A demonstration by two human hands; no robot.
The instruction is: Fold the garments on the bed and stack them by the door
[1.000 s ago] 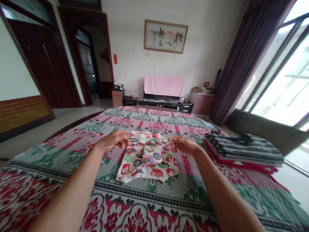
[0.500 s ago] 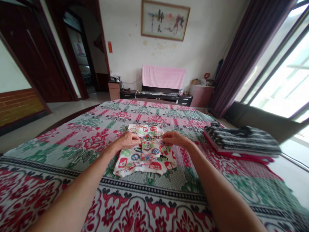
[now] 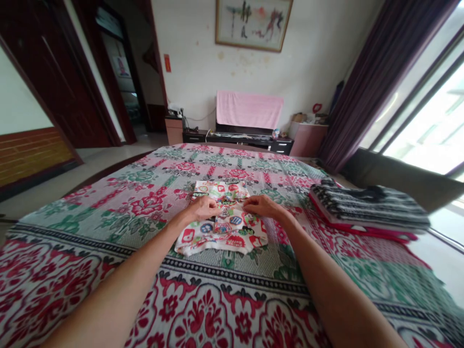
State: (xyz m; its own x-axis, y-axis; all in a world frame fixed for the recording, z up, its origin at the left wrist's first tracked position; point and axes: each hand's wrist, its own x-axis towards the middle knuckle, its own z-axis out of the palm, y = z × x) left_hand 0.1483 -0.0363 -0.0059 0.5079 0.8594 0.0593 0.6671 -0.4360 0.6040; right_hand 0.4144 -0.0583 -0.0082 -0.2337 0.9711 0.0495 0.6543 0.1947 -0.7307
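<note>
A small white garment (image 3: 222,228) printed with colourful badges lies partly folded in the middle of the bed. My left hand (image 3: 203,209) rests on its left part with the fingers curled and pinching the cloth near the centre. Facing it, my right hand (image 3: 263,206) pinches the same cloth from the right, fingers closed. The two hands almost meet over the middle of the garment.
The bed is covered by a red, green and white floral spread (image 3: 119,212). A stack of folded striped clothes (image 3: 366,209) lies at the right edge. Beyond the bed stand a low cabinet with a pink cloth (image 3: 249,109), dark doors at left and curtains at right.
Both hands came in from the garment's sides to its middle and closed on the cloth. The view shifted slightly.
</note>
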